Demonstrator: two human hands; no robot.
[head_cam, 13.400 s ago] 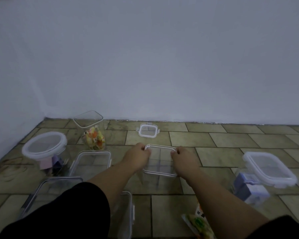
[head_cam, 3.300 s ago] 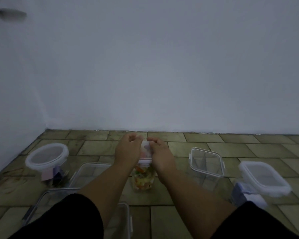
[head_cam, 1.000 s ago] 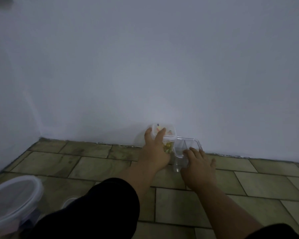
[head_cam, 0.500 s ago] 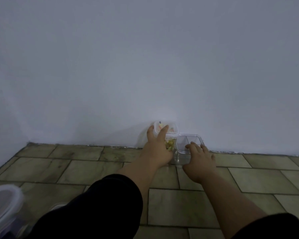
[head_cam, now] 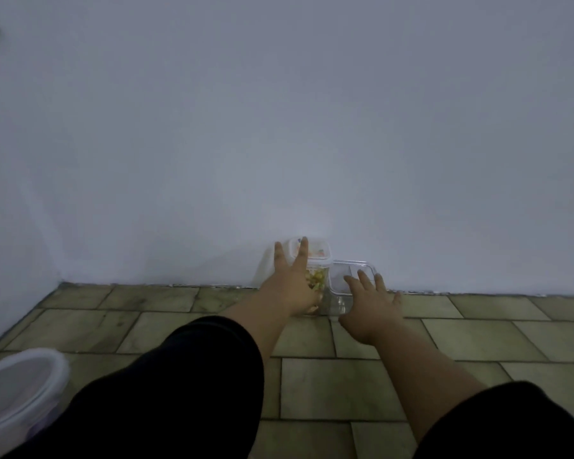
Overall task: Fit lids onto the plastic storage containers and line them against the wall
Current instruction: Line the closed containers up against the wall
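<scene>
Two lidded clear containers stand side by side against the white wall [head_cam: 312, 144]. The taller small container [head_cam: 317, 260] holds colourful pieces and has a white-rimmed lid. My left hand [head_cam: 292, 283] lies against its front with fingers spread, thumb on its left side. Right of it sits a lower clear container [head_cam: 348, 271] with a transparent lid. My right hand [head_cam: 371, 303] rests flat against its front, fingers apart and reaching over the lid's near edge. Whether either hand grips is hard to tell; both look flat and spread.
A round container with a white-rimmed lid [head_cam: 17, 389] sits at the bottom left on the tiled floor [head_cam: 478, 339]. A side wall [head_cam: 10, 226] meets the back wall at the left corner. My dark sleeves fill the lower frame.
Both hands have flattened and spread against the two containers, which now sit tight to the wall. The view has shifted slightly, and the round lidded container shows more at the bottom left.
</scene>
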